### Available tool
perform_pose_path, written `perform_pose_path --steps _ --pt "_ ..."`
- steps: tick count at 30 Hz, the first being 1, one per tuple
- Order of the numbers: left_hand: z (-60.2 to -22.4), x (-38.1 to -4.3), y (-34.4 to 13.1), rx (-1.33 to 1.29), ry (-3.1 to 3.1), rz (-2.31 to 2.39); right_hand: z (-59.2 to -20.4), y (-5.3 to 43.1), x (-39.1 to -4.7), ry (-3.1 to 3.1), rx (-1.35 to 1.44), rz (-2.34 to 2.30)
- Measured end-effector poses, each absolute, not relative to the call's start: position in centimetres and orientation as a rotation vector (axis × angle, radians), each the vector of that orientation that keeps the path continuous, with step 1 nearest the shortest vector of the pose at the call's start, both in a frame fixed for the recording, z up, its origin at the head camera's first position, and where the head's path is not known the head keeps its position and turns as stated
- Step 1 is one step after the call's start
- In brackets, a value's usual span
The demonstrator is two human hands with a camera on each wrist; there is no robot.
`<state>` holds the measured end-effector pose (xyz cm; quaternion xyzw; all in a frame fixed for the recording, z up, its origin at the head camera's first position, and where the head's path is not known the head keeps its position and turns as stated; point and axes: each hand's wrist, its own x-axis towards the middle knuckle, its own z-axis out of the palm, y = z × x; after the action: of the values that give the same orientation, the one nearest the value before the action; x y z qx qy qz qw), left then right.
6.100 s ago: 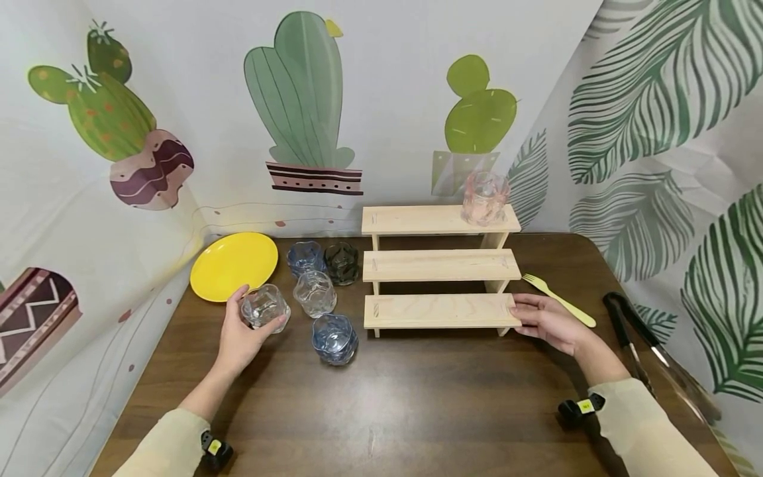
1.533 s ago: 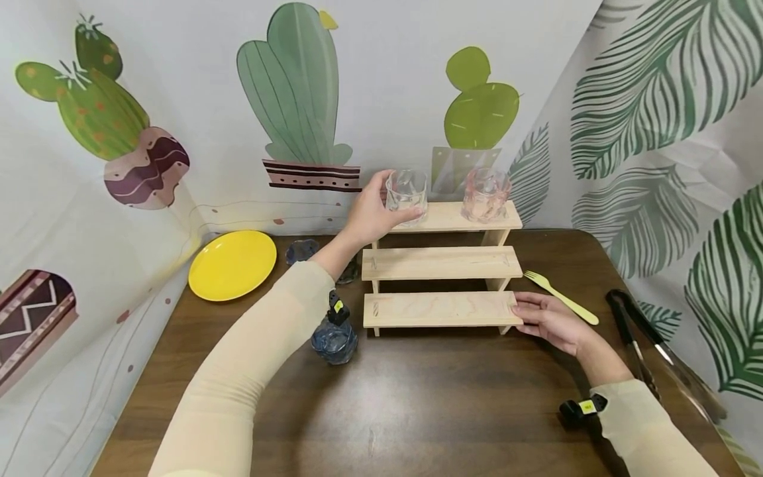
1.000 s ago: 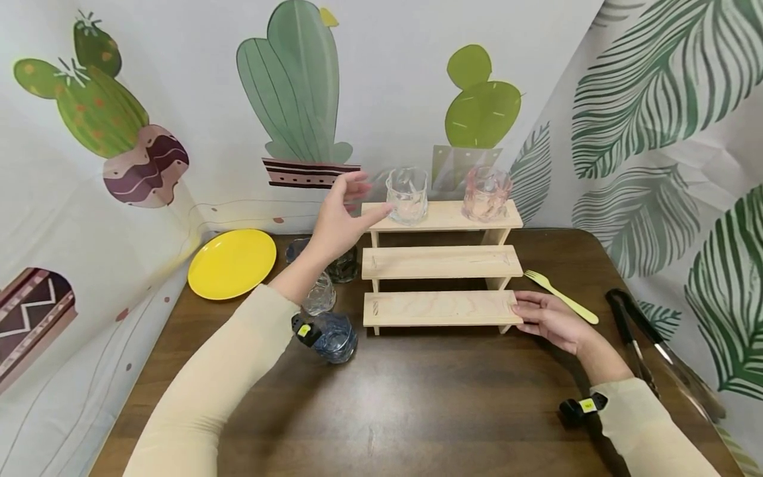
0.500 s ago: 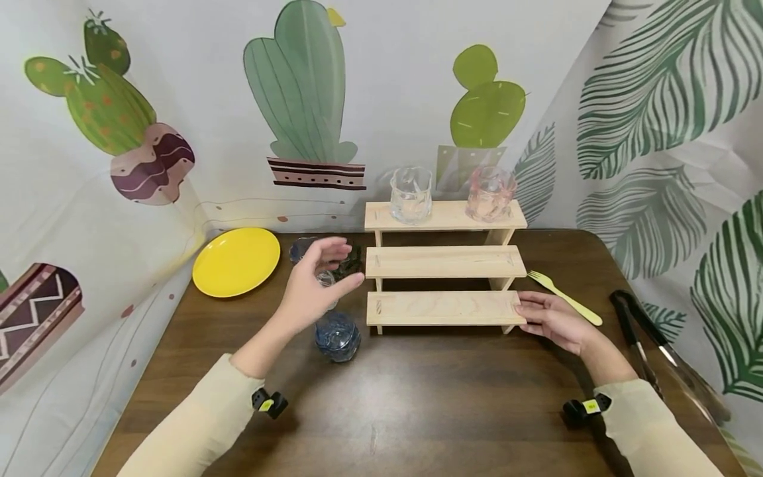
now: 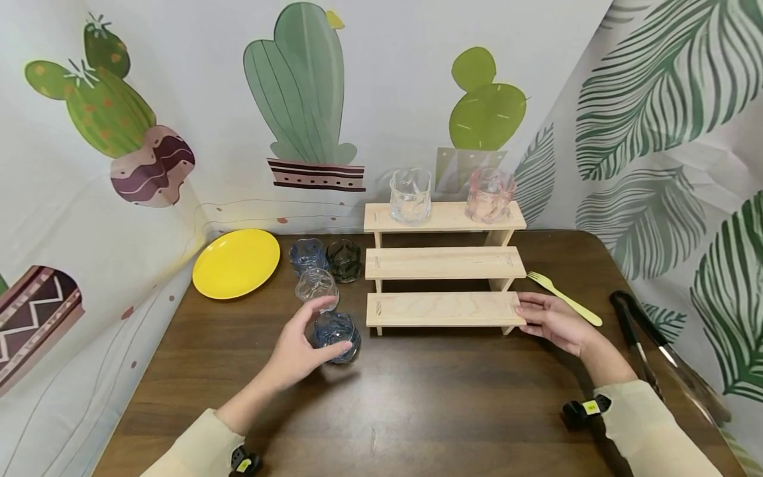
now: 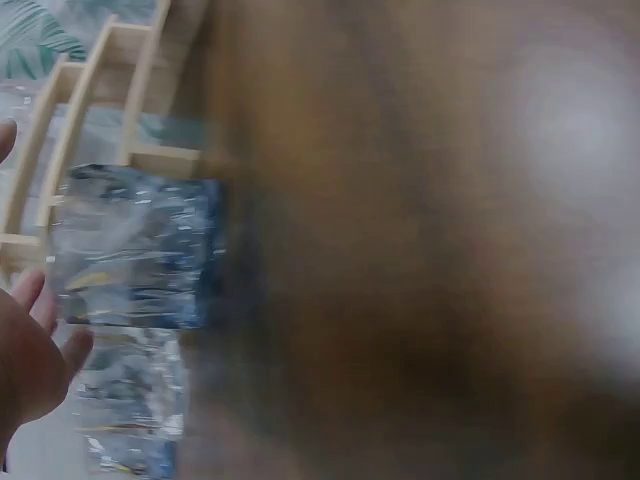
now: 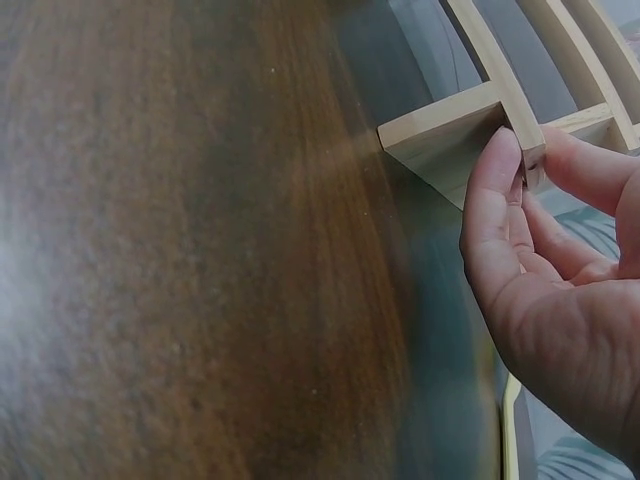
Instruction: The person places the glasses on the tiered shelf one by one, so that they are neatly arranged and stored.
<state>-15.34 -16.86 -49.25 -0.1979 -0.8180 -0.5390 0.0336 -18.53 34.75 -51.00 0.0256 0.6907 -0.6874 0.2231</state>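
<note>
My left hand (image 5: 298, 348) is at the nearest blue glass (image 5: 344, 329), thumb in front and fingers behind, spread around it. In the left wrist view a gap shows between the fingers and that blue glass (image 6: 140, 245). My right hand (image 5: 554, 323) pinches the right end of the lowest board of a three-tier wooden stand (image 5: 441, 309); the right wrist view shows thumb and fingers on the board's end (image 7: 522, 130). On the top tier stand a clear glass (image 5: 410, 195), left, and a pink glass (image 5: 490, 194), right.
Behind the nearest blue glass are a clear glass (image 5: 316, 286), another blue glass (image 5: 306, 255) and a dark glass (image 5: 344, 260). A yellow plate (image 5: 236, 264) lies at the back left. Right of the stand lie a yellow-green fork (image 5: 566, 299) and black-handled tongs (image 5: 650, 344).
My left hand carried the clear glass from beside the plate to the top tier, let go, then came back down to the nearest blue glass. My right hand stays on the stand.
</note>
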Motion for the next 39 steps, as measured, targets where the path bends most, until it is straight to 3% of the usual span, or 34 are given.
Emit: perform_pose_path --steps 14,23,39 --pt "-52.4 -14.3 -17.2 -0.342 -2.662 -1.733 -51.1 34.7 -18.6 1.899 0.074 -1.900" --pt "-53.1 -14.6 -17.1 -0.351 -2.632 -1.717 -51.1 34.8 -18.6 1.900 0.077 -1.906" --pt "-50.9 -14.3 -16.3 -0.327 -2.534 -1.669 -51.0 34.7 -18.4 1.869 0.075 -1.951"
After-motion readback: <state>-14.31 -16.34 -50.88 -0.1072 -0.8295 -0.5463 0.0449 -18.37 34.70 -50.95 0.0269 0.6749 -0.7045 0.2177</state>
